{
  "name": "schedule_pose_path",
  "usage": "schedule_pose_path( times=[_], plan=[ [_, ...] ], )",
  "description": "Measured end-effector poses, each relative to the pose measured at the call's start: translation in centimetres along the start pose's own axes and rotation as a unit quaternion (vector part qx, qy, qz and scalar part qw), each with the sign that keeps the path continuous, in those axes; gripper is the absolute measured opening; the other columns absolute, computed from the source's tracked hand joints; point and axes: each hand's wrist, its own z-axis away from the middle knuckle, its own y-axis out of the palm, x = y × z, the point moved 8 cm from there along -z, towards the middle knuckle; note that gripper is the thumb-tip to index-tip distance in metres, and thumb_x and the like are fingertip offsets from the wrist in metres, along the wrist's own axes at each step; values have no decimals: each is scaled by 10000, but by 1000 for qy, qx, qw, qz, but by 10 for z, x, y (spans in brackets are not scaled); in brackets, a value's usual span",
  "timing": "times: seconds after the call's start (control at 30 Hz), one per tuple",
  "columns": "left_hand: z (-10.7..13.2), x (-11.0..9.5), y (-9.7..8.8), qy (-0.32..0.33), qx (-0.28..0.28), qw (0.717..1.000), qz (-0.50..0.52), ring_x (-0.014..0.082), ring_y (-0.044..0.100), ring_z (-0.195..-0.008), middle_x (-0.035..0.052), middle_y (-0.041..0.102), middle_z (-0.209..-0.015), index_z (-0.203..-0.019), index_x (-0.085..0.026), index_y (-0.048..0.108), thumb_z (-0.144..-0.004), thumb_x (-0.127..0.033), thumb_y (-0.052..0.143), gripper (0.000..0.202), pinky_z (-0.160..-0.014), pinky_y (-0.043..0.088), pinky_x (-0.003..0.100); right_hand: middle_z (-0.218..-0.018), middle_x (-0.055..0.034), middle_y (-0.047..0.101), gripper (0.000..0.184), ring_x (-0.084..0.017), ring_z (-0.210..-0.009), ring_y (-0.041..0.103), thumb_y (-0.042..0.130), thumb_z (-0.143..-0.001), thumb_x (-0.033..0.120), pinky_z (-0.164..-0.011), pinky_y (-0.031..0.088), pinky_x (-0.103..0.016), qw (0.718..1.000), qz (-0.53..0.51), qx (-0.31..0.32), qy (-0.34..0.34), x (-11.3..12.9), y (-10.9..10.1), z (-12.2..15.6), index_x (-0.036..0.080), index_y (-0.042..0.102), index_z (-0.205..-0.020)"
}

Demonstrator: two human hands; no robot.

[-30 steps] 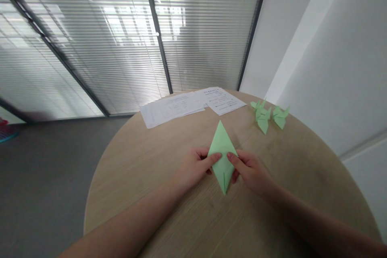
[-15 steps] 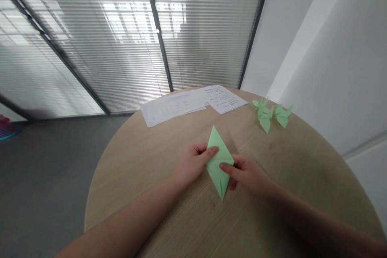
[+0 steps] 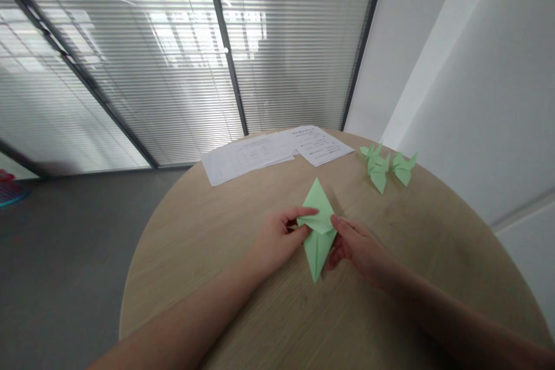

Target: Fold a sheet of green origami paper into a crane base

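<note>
A light green folded paper [image 3: 318,225], shaped like a long diamond, lies in the middle of the round wooden table [image 3: 208,237]. My left hand [image 3: 277,240] pinches its left side, thumb and forefinger closed on a raised flap. My right hand [image 3: 359,248] grips the right edge with fingertips at the paper's middle. The lower point of the paper rests on the table between my wrists.
Two finished green paper cranes [image 3: 378,165] [image 3: 403,167] stand at the table's far right. White printed sheets [image 3: 247,157] [image 3: 321,145] lie at the far edge. Behind are glass walls with blinds [image 3: 173,58], a white wall at the right and grey floor [image 3: 65,243] at the left.
The paper has been turned and a top flap now lifts across its middle. My right hand slid from the paper's centre to its right edge; my left hand stays on the left side.
</note>
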Motion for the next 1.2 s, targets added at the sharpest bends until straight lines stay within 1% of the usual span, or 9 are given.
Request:
schedule_pose_path(
  times=[0.1, 0.27, 0.37, 0.5, 0.6, 0.77, 0.97, 1.07, 1.2],
  plan=[
    [-2, -3, -7, 3, -35, 999, -17, 184, 658, -745, 78, 758, -879, -1070, -148, 774, -844, -419, 710, 358, -711, 510, 307, -636, -18, 640, 619, -164, -523, 632, 638, -781, 782, -463, 571, -292, 1000, 18, 18, -16, 3, 3, 1, 166, 638, -839],
    [-2, -8, -12, 2, -52, 999, -6, 176, 638, -699, 71, 739, -791, -926, -132, 782, -878, -470, 665, 361, -669, 504, 289, -816, -28, 665, 514, -184, -689, 679, 715, -801, 666, -493, 575, -271, 995, 63, 2, -79, 20, 5, 5, 190, 631, -974],
    [-2, -6, -7, -5, -35, 999, -1, 181, 643, -714, 73, 735, -801, -905, -132, 773, -874, -480, 664, 365, -684, 520, 296, -835, -26, 676, 478, -167, -653, 663, 705, -824, 627, -504, 580, -276, 994, 61, -19, -83, 21, 2, 4, 200, 623, -1021],
    [-2, -3, -4, 3, -36, 999, -4, 163, 614, -701, 51, 705, -782, -866, -141, 737, -857, -487, 682, 351, -674, 493, 281, -785, -9, 662, 453, -164, -607, 649, 722, -811, 602, -502, 592, -304, 996, 42, -28, -73, 16, 0, 1, 194, 635, -987],
    [-3, -3, -7, 18, -55, 998, 16, 135, 575, -677, 15, 659, -760, -900, -151, 679, -855, -487, 684, 339, -643, 457, 251, -771, -9, 656, 454, -162, -637, 651, 743, -795, 601, -514, 591, -289, 996, 45, -17, -75, 15, 2, 0, 185, 646, -948],
    [0, -6, -12, 24, -91, 995, 26, 107, 458, -550, -74, 503, -624, -995, -202, 544, -871, -494, 645, 334, -525, 351, 216, -801, -25, 676, 451, -168, -691, 674, 730, -805, 605, -527, 566, -257, 994, 74, 6, -81, 17, 8, 2, 185, 664, -956],
    [4, -7, -18, 26, -127, 991, 16, 135, 483, -568, -81, 483, -645, -1139, -249, 462, -925, -423, 546, 287, -539, 379, 232, -793, -34, 680, 431, -187, -702, 697, 713, -811, 601, -532, 566, -270, 992, 94, -19, -83, 17, 5, 2, 189, 661, -929],
    [6, -12, -21, 73, -145, 986, -38, 135, 471, -591, -59, 489, -677, -1017, -242, 500, -965, -395, 502, 161, -547, 364, 237, -819, -41, 690, 439, -184, -688, 702, 730, -787, 605, -516, 560, -259, 991, 95, -38, -81, 16, 0, 0, 194, 647, -916],
    [6, -17, -19, 102, -130, 982, -90, 155, 530, -688, -6, 580, -738, -819, -205, 620, -937, -307, 512, 189, -648, 419, 262, -842, -25, 680, 471, -177, -632, 699, 720, -786, 630, -490, 562, -265, 987, 91, -76, -111, 21, -6, 2, 216, 584, -967]
  ],
)
